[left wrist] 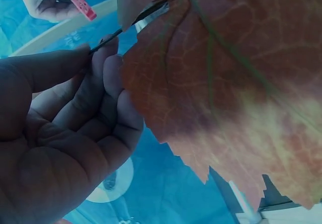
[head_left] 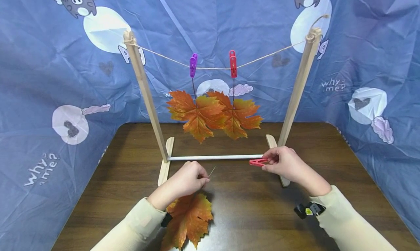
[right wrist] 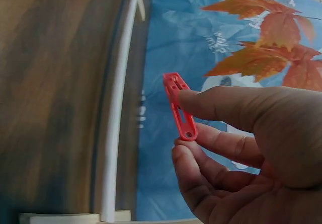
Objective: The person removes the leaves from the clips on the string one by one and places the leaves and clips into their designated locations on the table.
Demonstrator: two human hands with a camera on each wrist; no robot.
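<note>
My left hand (head_left: 188,180) pinches the thin stem of an orange maple leaf (head_left: 190,220) between thumb and forefinger, and the leaf hangs below that hand, over the near part of the table. In the left wrist view the leaf (left wrist: 236,88) fills the right side, its dark stem (left wrist: 113,38) running into the fingertips. My right hand (head_left: 288,165) holds a red clothespin (head_left: 258,162) by one end, near the white crossbar. In the right wrist view the thumb presses on the side of this clothespin (right wrist: 180,105), with fingers behind it.
A wooden stand has two posts (head_left: 144,94) joined by a white bar (head_left: 213,157). Between the post tops sags a twine line (head_left: 164,57). A purple clothespin (head_left: 193,65) and a red peg (head_left: 233,63) on it hold two hanging leaves (head_left: 201,114). Behind is a blue cloth (head_left: 223,21).
</note>
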